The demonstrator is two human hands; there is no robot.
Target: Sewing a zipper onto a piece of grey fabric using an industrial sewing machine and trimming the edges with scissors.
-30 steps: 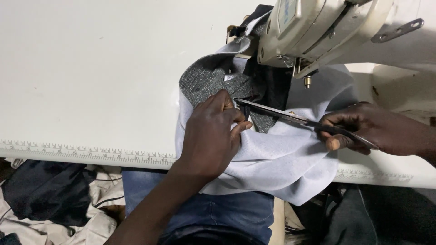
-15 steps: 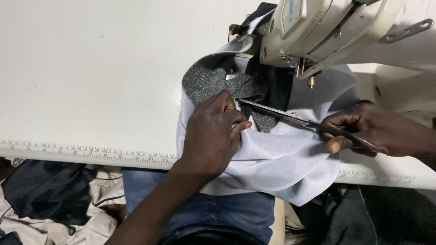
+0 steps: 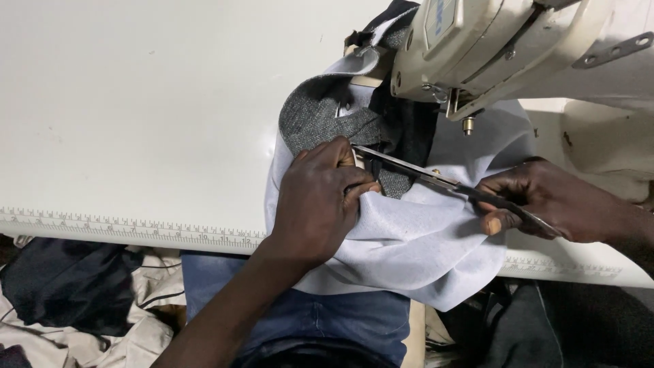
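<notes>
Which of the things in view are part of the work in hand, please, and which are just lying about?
In use:
- left hand, pressing the pale cloth
- right hand, holding the scissors
- grey cloth, at the scissor tips

Lying about:
- sewing machine
- table, with a ruler strip on its edge
- dark clothes below

You had bright, even light from above on the white table (image 3: 136,102), which came close to washing out. Soft shadows sat under the sewing machine (image 3: 490,48). Below the table's near edge it was dim. Focus was sharp, with slight blur at the corners.
</notes>
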